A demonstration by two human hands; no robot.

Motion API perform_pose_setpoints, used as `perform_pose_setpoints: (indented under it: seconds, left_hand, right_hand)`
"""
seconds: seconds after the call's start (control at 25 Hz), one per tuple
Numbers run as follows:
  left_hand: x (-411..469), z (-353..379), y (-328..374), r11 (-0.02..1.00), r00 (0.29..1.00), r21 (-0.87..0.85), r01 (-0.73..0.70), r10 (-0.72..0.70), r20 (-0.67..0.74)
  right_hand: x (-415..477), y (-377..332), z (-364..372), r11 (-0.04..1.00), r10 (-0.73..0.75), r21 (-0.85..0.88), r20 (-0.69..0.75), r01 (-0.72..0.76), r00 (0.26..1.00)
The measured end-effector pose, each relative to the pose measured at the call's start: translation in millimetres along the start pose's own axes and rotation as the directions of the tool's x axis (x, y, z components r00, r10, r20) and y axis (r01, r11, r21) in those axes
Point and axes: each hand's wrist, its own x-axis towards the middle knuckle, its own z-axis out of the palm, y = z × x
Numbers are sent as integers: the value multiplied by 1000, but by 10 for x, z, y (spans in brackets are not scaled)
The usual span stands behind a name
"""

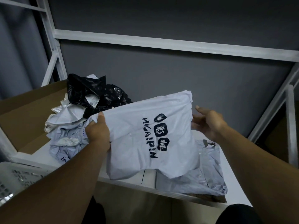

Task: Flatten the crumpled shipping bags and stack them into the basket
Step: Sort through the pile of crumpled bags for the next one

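Observation:
A white shipping bag (142, 136) with dark printed lettering hangs spread above the shelf. My left hand (97, 132) grips its left edge, thumb on top. My right hand (208, 123) is at the bag's right edge with fingers nearly straight, some of them hidden behind the bag. A pile of crumpled bags lies behind and left: black ones (95, 92) on top, grey-white ones (68, 131) below. Another greyish bag (208, 173) lies fairly flat on the shelf under the held bag. A white perforated basket (19, 177) shows at the lower left.
The white shelf board (233, 180) sits inside a white metal rack frame (161, 43) with a grey wall behind. A brown cardboard box (27, 115) with open flaps stands at the left, beside the pile.

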Motion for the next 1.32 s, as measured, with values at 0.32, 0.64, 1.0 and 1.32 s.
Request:
perform_pose_setpoints:
  seconds: [0.32, 0.64, 1.0, 1.32]
  left_hand:
    - [6, 125, 86, 987, 990, -79, 140, -140, 8]
    - [22, 77, -78, 920, 908, -23, 392, -382, 174]
    - [-369, 167, -504, 866, 743, 200, 457, -496, 450]
    - [-220, 217, -688, 855, 937, 516, -47, -141, 320]
  right_hand:
    - [-120, 369, 31, 944, 104, -327, 168, -44, 980]
    - [-5, 302, -38, 829, -262, -529, -81, 181, 962]
    - [118, 272, -56, 925, -239, -351, -232, 147, 943]
    - [153, 249, -194, 785, -465, -543, -199, 298, 862]
